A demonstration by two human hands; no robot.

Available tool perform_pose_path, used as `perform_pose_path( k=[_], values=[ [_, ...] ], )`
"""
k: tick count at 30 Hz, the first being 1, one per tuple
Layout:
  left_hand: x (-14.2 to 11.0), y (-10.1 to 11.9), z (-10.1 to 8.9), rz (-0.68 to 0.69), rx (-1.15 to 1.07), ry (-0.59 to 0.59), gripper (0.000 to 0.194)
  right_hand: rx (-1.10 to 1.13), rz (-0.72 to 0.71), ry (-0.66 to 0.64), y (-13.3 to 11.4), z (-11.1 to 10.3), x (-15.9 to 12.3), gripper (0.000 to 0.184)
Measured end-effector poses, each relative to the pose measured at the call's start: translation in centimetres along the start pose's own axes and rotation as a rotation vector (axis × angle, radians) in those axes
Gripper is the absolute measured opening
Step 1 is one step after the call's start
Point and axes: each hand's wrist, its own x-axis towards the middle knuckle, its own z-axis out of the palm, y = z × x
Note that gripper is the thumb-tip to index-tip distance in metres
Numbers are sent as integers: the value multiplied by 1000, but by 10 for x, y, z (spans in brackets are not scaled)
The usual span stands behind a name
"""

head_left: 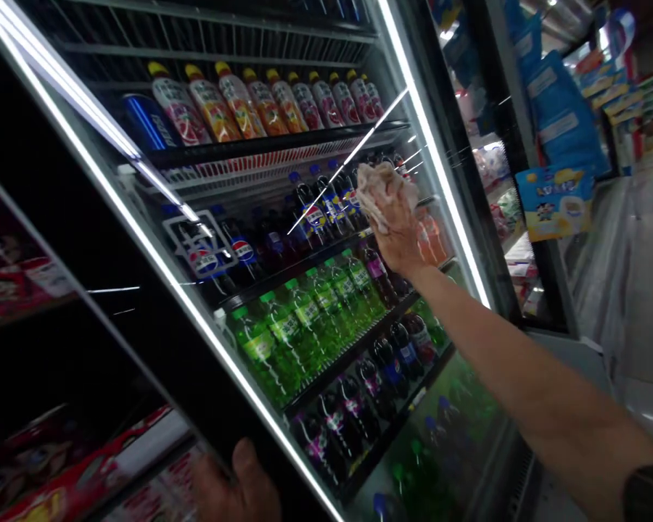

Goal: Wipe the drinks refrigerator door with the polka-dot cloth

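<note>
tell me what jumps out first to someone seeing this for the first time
The right hand presses a crumpled cloth against the glass door of a lit drinks cooler, right of centre. Behind the glass stand rows of bottles: juice bottles with yellow caps on top, dark cola bottles in the middle, green bottles below. At the bottom edge, the left hand grips the door's dark frame.

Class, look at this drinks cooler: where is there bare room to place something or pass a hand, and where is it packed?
Free: the wire shelf at the top, above the juice bottles, looks bare. Crowded: the cola bottles and green soda bottles fill their rows edge to edge. The right hand presses a cloth on the glass door; the left hand grips the door frame.
</note>
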Motion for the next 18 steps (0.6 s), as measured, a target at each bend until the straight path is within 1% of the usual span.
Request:
perform_pose_path(
  k=[2, 3, 5, 7, 9, 11, 12, 13, 14, 16, 18],
  values=[
    [-4, 1, -3, 68, -41, -32, 52, 36, -128, -44, -54, -2, -18, 61],
    [-6, 2, -5, 81, -72, -48, 51, 60, -202, -68, -79, -4, -32, 62],
    [-12, 5, -6, 82, -126, -61, 49, 120, -369, -133, -124, -9, -70, 67],
    [-17, 5, -4, 82, -159, -64, 47, 185, -540, -221, -160, -16, -117, 70],
    [-22, 1, -2, 127, -193, -57, 46, 225, -696, -307, -183, -22, -166, 69],
    [-25, -3, 0, 222, -222, -40, 48, 228, -801, -345, -191, -24, -206, 67],
    [-26, -5, 0, 263, -234, -33, 50, 219, -832, -351, -189, -24, -220, 68],
    [-26, -6, 0, 285, -245, -27, 49, 207, -844, -356, -183, -24, -228, 70],
    [-25, -6, 1, 279, -253, -25, 47, 200, -839, -356, -173, -24, -230, 73],
    [-23, -3, 2, 218, -268, -24, 41, 215, -775, -342, -151, -26, -218, 81],
    [-23, 4, 1, 156, -278, -22, 38, 271, -598, -292, -135, -25, -197, 82]
  ],
)
